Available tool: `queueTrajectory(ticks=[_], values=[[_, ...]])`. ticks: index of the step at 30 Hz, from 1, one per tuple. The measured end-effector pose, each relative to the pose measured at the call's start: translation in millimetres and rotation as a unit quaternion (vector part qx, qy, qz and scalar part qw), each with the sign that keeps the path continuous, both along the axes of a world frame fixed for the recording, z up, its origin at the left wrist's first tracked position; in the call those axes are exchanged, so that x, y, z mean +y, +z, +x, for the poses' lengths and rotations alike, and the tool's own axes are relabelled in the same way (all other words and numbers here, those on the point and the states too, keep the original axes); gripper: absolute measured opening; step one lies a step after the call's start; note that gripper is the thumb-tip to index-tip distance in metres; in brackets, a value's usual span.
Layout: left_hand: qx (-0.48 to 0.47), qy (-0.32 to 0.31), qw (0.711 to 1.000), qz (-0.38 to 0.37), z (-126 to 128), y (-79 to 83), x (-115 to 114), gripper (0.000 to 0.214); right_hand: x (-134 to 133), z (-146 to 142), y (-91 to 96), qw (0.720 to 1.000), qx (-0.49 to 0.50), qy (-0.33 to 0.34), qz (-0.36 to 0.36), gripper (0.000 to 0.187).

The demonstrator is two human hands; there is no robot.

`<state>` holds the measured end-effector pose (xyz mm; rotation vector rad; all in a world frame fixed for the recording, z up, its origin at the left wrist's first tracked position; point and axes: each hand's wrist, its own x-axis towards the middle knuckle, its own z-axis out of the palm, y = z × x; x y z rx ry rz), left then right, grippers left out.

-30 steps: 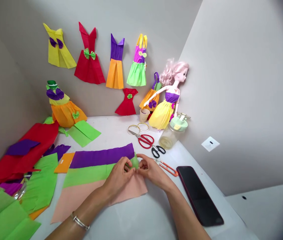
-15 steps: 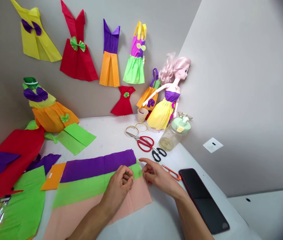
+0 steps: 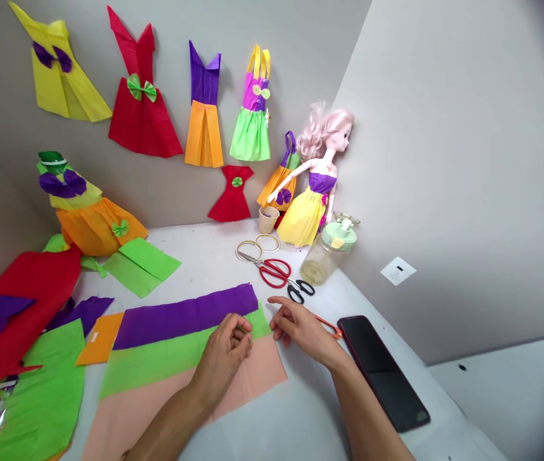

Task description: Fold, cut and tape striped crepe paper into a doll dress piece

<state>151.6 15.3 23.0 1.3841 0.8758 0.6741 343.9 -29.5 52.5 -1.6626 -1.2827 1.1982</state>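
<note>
My left hand [image 3: 228, 349] rests over the layered crepe-paper strips with fingers loosely curled and thumb apart; nothing shows in it. My right hand [image 3: 298, 325] hovers at the strips' right edge, index finger stretched out and the others bent, holding nothing visible. The layers are a purple strip [image 3: 180, 315] at the back, a light green strip [image 3: 157, 363] in the middle and a peach sheet [image 3: 147, 406] in front. An orange paper piece [image 3: 102, 339] pokes out at their left end. Behind my right hand lies an orange-handled tool [image 3: 332, 328], partly hidden.
Red scissors [image 3: 274, 272], black-handled scissors [image 3: 301, 290] and two rings [image 3: 268, 242] lie behind. A bottle [image 3: 322, 259], a phone [image 3: 384, 374] and a doll [image 3: 320, 186] are to the right. Coloured paper [image 3: 51, 384] heaps at left; paper dresses [image 3: 144, 121] hang on the wall.
The view has shifted slightly, so most things appear a little further left. My right hand has drawn slightly away from the strips' right edge; my left hand keeps nearly the same pose.
</note>
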Motion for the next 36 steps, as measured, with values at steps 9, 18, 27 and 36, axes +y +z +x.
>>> queueTrajectory(ticks=[9, 18, 27, 36], values=[[-0.074, 0.12, 0.989, 0.039, -6, 9.3, -2, 0.02, 1, 2, -3.5, 0.973, -0.215, -0.07, 0.046, 0.034], [0.135, -0.097, 0.948, 0.27, -10, 33.2, -32, 0.009, 0, 15, 16.5, 0.841, -0.535, -0.08, 0.008, 0.034], [0.273, -0.134, 0.847, 0.437, -7, 17.2, -63, 0.021, 60, 9, 38.2, 0.819, -0.573, 0.014, -0.017, 0.039], [0.271, -0.118, 0.824, 0.483, -9, 9.4, -57, 0.019, 107, 7, 44.1, 0.834, -0.548, 0.049, -0.046, 0.025]])
